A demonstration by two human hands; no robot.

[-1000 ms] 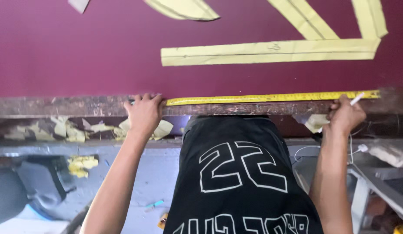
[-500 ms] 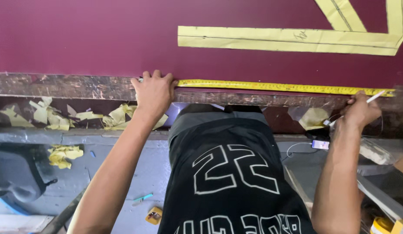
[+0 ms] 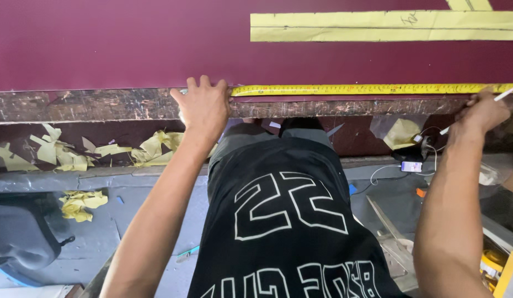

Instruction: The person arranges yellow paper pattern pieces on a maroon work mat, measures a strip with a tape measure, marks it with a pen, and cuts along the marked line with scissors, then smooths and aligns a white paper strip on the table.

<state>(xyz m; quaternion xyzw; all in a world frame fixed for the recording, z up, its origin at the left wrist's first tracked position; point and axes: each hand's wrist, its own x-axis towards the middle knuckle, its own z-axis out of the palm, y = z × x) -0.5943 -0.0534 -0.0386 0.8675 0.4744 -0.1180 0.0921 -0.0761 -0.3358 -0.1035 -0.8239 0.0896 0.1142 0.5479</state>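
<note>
A yellow measuring tape (image 3: 367, 89) lies stretched along the near edge of a dark maroon sheet (image 3: 129, 44) on a worn wooden table edge (image 3: 91, 105). My left hand (image 3: 204, 107) presses the tape's left end down at the edge. My right hand (image 3: 482, 110) holds the tape's right part down and grips a white pen (image 3: 503, 95) that points up to the right. A strip of yellow paper (image 3: 378, 26) lies on the sheet farther back.
Crumpled yellow paper scraps (image 3: 63, 152) lie on a shelf under the table and on the floor (image 3: 83, 203). A phone with a white cable (image 3: 411, 166) lies at the right below the edge. A dark seat (image 3: 19, 237) stands at lower left; yellow tools (image 3: 499, 267) at lower right.
The view has shifted left and down, so the yellow strips sit higher and farther right. Both hands stay on the tape at the table edge.
</note>
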